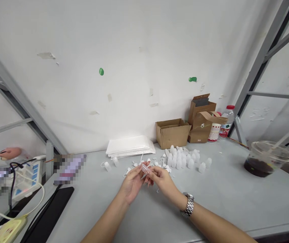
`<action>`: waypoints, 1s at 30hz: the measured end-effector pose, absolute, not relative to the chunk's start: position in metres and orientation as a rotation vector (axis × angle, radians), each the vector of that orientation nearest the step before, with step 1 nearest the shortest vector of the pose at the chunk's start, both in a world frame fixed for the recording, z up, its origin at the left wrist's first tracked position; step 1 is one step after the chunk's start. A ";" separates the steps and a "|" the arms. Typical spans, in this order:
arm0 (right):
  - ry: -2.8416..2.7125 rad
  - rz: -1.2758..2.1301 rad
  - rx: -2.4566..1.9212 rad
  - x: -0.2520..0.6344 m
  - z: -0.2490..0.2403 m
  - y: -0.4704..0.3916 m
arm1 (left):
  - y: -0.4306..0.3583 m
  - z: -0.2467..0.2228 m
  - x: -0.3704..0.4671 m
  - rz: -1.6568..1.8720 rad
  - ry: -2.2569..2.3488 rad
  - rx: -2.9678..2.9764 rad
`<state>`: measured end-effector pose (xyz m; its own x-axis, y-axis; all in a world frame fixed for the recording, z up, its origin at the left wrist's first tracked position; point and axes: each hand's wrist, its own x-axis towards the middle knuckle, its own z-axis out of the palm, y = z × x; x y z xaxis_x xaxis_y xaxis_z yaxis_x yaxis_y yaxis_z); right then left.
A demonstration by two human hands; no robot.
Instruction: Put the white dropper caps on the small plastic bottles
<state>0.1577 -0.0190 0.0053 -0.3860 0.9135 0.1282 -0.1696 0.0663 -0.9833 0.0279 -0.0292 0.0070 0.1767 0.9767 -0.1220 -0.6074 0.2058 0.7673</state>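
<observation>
The left hand (pixel 133 185) and the right hand (pixel 164 179) are both pinching a small translucent piece (pixel 146 169) at the fingertips, above the counter (pixel 217 199). Loose white caps (pixel 168 168) are lying just beyond both hands, small bottles (pixel 178 163) standing beyond and rightward; a loosening pinch could be dropping the piece among the caps, a wide right-hand swing toppling bottles.
</observation>
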 end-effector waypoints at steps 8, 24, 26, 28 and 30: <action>-1.296 1.778 -0.674 0.157 -0.002 -0.013 | -0.029 0.007 0.033 1.292 0.806 0.647; -1.283 1.683 -0.726 0.156 0.001 -0.018 | -0.029 0.007 0.029 1.286 0.798 0.753; -1.206 1.787 -0.663 0.157 0.002 -0.017 | -0.031 0.010 0.030 1.275 0.802 0.772; -1.149 1.880 -0.608 0.159 0.004 -0.018 | -0.032 0.014 0.031 1.255 0.805 0.792; -1.119 1.936 -0.574 0.159 0.006 -0.018 | -0.033 0.017 0.031 1.246 0.805 0.810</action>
